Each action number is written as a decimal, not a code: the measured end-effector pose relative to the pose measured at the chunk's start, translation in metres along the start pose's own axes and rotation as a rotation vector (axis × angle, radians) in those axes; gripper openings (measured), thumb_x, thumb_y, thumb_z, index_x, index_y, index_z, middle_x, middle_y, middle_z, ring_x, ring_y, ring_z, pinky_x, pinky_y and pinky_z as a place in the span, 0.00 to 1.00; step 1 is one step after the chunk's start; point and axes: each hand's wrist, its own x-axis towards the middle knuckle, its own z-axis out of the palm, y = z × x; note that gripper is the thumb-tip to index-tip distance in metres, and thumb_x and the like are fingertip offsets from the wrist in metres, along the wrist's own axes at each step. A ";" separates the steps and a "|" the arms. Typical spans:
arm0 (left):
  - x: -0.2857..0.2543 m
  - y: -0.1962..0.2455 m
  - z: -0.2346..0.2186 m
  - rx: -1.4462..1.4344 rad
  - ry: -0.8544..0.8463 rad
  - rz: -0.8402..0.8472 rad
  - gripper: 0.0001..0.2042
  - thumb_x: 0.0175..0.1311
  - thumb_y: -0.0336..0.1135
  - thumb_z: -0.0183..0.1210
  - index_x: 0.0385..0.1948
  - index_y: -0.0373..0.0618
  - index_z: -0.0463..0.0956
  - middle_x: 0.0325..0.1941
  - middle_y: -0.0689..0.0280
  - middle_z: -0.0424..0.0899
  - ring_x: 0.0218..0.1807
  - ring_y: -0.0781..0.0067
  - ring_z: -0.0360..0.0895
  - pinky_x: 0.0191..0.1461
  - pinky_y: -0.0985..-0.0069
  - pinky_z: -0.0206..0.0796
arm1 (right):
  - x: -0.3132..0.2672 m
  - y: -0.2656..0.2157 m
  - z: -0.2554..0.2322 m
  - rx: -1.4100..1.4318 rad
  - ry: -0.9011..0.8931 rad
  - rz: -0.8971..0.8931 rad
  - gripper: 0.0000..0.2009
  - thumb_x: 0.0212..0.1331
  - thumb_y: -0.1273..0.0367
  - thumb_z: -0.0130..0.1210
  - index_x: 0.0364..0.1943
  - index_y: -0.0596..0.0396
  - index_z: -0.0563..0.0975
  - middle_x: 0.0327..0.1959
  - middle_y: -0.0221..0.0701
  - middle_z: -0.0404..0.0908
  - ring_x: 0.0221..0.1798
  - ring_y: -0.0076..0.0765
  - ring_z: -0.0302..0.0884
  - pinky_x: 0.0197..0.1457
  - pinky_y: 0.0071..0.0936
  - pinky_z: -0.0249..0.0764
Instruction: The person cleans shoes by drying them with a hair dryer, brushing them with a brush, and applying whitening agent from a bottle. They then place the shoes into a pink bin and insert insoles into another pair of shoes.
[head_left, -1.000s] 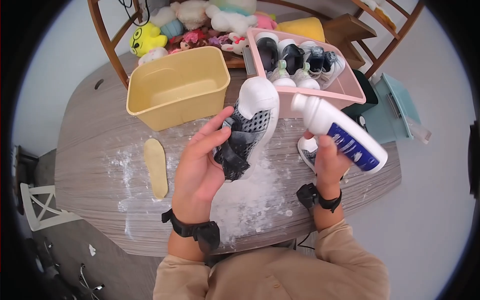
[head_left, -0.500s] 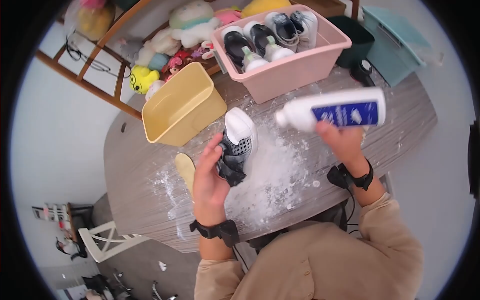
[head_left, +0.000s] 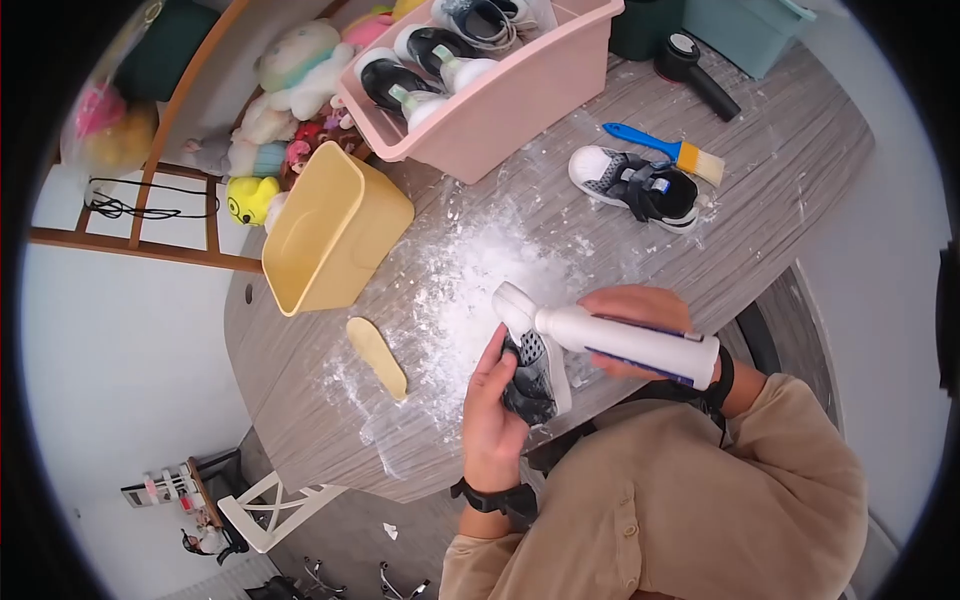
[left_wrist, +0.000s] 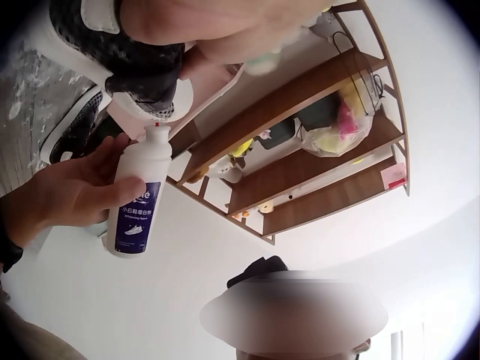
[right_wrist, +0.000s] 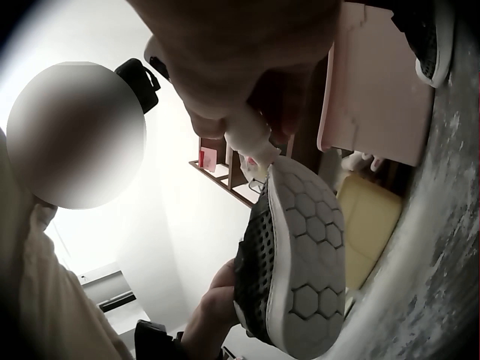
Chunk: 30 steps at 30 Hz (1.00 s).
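Note:
My left hand (head_left: 492, 415) grips a small black mesh shoe (head_left: 533, 370) with a white toe and white sole, toe pointing away from me. In the right wrist view the sole (right_wrist: 306, 225) shows a hexagon tread. My right hand (head_left: 640, 305) holds a white bottle (head_left: 650, 352) with a blue label, tipped sideways with its nozzle end right at the shoe's toe. In the left wrist view the bottle's label (left_wrist: 137, 214) carries a shoe picture. A matching shoe (head_left: 635, 188) sits on the table at the right, beside a blue-handled brush (head_left: 665, 150).
White powder (head_left: 490, 260) is spread over the table (head_left: 790, 150). A tan insole (head_left: 377, 358) lies left of it. Behind stand a yellow bin (head_left: 365, 250) and a pink bin (head_left: 510, 115) holding several shoes. A black tool with a round head (head_left: 695, 75) lies at the back right.
The bottle has come down and toward me, its nozzle now meeting the shoe's toe. Both hands are nearer my body. The head view has turned, bringing the other shoe and brush into sight.

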 end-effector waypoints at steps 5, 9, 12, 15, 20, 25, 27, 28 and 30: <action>-0.005 -0.014 -0.001 0.070 0.036 0.062 0.24 0.61 0.18 0.50 0.62 0.33 0.62 0.53 0.56 0.78 0.51 0.68 0.79 0.55 0.70 0.73 | -0.007 -0.008 -0.004 -0.013 -0.004 0.033 0.23 0.42 0.69 0.70 0.46 0.57 0.76 0.41 0.38 0.82 0.40 0.43 0.82 0.41 0.30 0.79; -0.010 -0.012 0.002 0.148 0.069 0.152 0.25 0.59 0.16 0.51 0.62 0.33 0.63 0.53 0.56 0.78 0.50 0.69 0.78 0.54 0.71 0.73 | -0.013 -0.012 -0.009 0.005 -0.078 0.153 0.22 0.44 0.70 0.69 0.46 0.56 0.76 0.41 0.37 0.81 0.39 0.42 0.82 0.41 0.30 0.78; -0.012 -0.012 0.008 0.161 0.078 0.192 0.26 0.58 0.15 0.51 0.61 0.33 0.64 0.52 0.56 0.78 0.50 0.70 0.78 0.54 0.72 0.73 | -0.019 -0.011 -0.006 0.087 0.010 0.176 0.21 0.45 0.70 0.68 0.46 0.56 0.76 0.41 0.36 0.81 0.40 0.42 0.81 0.42 0.30 0.77; -0.014 -0.015 0.012 0.180 0.108 0.209 0.26 0.57 0.14 0.52 0.61 0.33 0.64 0.52 0.57 0.78 0.50 0.71 0.78 0.54 0.73 0.72 | -0.024 -0.013 -0.006 0.095 0.031 0.219 0.21 0.45 0.70 0.68 0.46 0.56 0.76 0.41 0.35 0.81 0.41 0.42 0.81 0.44 0.30 0.77; -0.016 -0.022 0.017 0.235 0.155 0.282 0.26 0.57 0.14 0.51 0.61 0.33 0.65 0.52 0.58 0.78 0.50 0.72 0.77 0.52 0.75 0.71 | -0.020 -0.021 -0.014 0.089 -0.057 0.284 0.20 0.45 0.69 0.68 0.45 0.56 0.76 0.41 0.35 0.81 0.42 0.41 0.81 0.45 0.31 0.76; -0.016 -0.023 0.019 0.275 0.182 0.318 0.26 0.56 0.14 0.50 0.60 0.32 0.66 0.54 0.57 0.78 0.50 0.72 0.78 0.53 0.74 0.71 | -0.032 -0.011 -0.010 0.106 -0.056 0.196 0.23 0.44 0.68 0.68 0.47 0.56 0.75 0.43 0.38 0.82 0.42 0.45 0.82 0.44 0.33 0.77; -0.018 -0.023 0.021 0.266 0.167 0.311 0.25 0.56 0.14 0.50 0.60 0.32 0.66 0.53 0.56 0.78 0.50 0.70 0.79 0.54 0.73 0.72 | -0.036 -0.009 -0.008 0.129 0.002 0.131 0.25 0.44 0.68 0.69 0.48 0.56 0.74 0.43 0.41 0.82 0.42 0.47 0.82 0.43 0.34 0.77; -0.018 -0.022 0.021 0.262 0.160 0.308 0.25 0.56 0.15 0.50 0.60 0.32 0.66 0.53 0.56 0.78 0.50 0.70 0.79 0.54 0.73 0.72 | -0.036 -0.009 -0.007 0.137 0.031 0.099 0.25 0.43 0.68 0.70 0.48 0.56 0.74 0.43 0.42 0.82 0.42 0.47 0.82 0.43 0.34 0.77; -0.019 -0.021 0.020 0.234 0.166 0.270 0.24 0.58 0.17 0.51 0.59 0.31 0.67 0.53 0.55 0.79 0.50 0.69 0.79 0.54 0.72 0.72 | -0.034 -0.011 -0.008 0.140 0.054 0.049 0.25 0.44 0.68 0.70 0.48 0.58 0.74 0.42 0.43 0.82 0.41 0.46 0.83 0.41 0.32 0.78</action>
